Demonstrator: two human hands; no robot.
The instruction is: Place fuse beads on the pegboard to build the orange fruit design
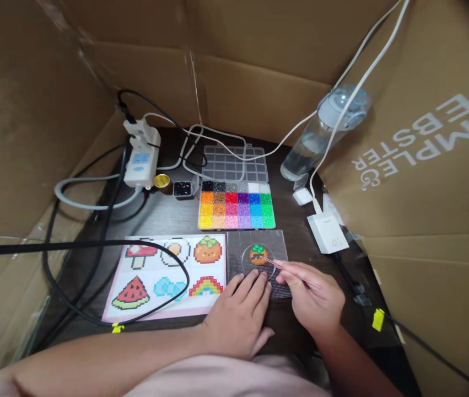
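A clear pegboard (pixel 238 248) lies in front of me, bearing an orange fruit made of fuse beads (pixel 258 255) with a green leaf top. My left hand (pixel 238 311) rests flat, its fingertips on the board's near edge. Pinched in my right hand (pixel 314 295) is a pair of pink tweezers (pixel 273 262), whose tip reaches the bead fruit; whether a bead sits in the tip is too small to tell. To the left, a pattern sheet (pixel 168 306) shows pixel pictures, among them a similar orange fruit. Behind the board stands a bead box (pixel 236 205) with many coloured compartments.
A power strip (pixel 141 160) with cables stands at the back left, near a gold tin (pixel 162 183) and a small box of black beads (pixel 183 189). Rightward are a water bottle (pixel 312 143) and white charger (pixel 327 231). A black cable (pixel 114 242) crosses the sheet. Cardboard walls (pixel 259 82) surround the table.
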